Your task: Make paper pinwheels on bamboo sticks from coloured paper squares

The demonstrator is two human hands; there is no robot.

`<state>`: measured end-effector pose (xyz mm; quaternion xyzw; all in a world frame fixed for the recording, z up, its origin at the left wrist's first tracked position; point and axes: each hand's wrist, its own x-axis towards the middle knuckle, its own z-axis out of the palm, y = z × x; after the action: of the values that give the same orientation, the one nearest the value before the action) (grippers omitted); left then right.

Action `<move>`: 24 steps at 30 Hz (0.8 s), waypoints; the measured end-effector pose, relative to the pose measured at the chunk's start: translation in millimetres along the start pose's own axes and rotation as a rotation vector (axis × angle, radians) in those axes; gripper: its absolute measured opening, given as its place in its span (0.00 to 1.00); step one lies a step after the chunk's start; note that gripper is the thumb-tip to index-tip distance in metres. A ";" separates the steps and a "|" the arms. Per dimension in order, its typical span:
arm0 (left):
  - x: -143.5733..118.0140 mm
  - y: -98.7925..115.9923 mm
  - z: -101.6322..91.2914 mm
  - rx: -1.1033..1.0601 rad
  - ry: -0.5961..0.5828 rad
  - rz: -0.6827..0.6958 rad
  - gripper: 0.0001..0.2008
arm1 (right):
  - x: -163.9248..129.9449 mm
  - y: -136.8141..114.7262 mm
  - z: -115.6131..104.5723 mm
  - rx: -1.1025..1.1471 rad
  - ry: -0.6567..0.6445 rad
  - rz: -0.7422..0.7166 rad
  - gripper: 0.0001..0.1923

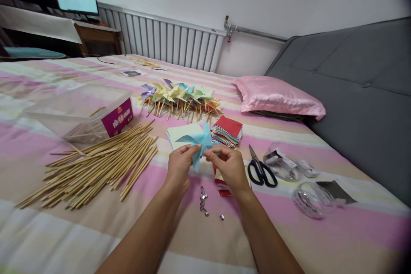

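A light blue paper pinwheel is held above the striped bed between both hands. My left hand pinches its left side and my right hand pinches its right side near the centre. Under it lies a pale yellow-green paper sheet. Small metal pins lie on the bed just below my hands. A pile of bamboo sticks lies to the left. A row of finished pinwheels on sticks lies further back.
A stack of coloured paper squares sits right of the pinwheel, black scissors and clear tape rolls further right. A clear plastic box stands at the left. A pink pillow and grey headboard are at the right.
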<state>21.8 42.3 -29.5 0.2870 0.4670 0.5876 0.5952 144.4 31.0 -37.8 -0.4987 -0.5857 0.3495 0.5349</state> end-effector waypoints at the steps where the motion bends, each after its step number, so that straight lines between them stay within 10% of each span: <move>1: -0.2 -0.3 0.2 0.010 -0.004 0.012 0.09 | 0.2 1.0 0.0 -0.011 0.019 -0.003 0.13; 24: -5.6 0.4 3.2 0.154 -0.161 0.170 0.10 | 3.8 0.9 -6.2 0.068 0.075 0.141 0.14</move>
<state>25.2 37.6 -26.7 0.4168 0.4354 0.5735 0.5548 150.9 34.1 -36.4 -0.5330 -0.5166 0.3868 0.5471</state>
